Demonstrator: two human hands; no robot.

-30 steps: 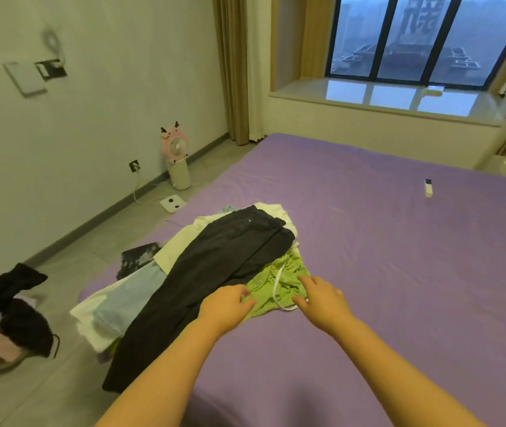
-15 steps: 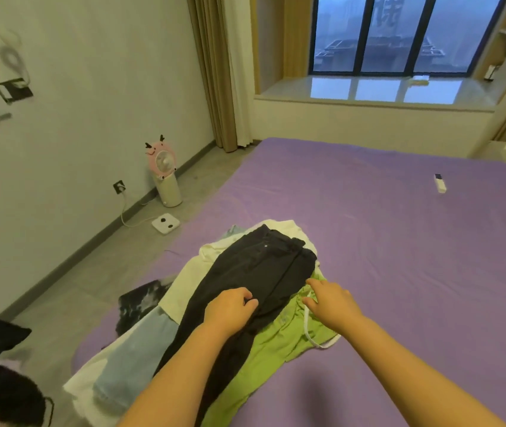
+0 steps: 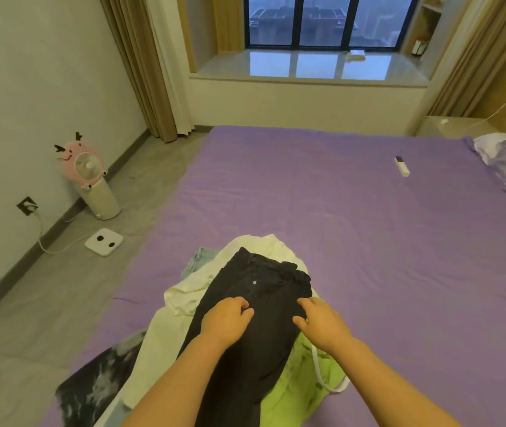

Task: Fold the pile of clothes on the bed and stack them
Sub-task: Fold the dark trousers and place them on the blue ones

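Crowding the black jeans [image 3: 264, 291]: cream top [image 3: 183, 295], green garment [image 3: 304, 386].

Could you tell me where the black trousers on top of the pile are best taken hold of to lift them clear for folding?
Probably at the waistband, one hand at each corner, reaching from above. The black trousers lie on top of the pile, waistband at the far end, legs trailing toward the person. Both the left hand and right hand rest just below it, so a short reach forward gets there.
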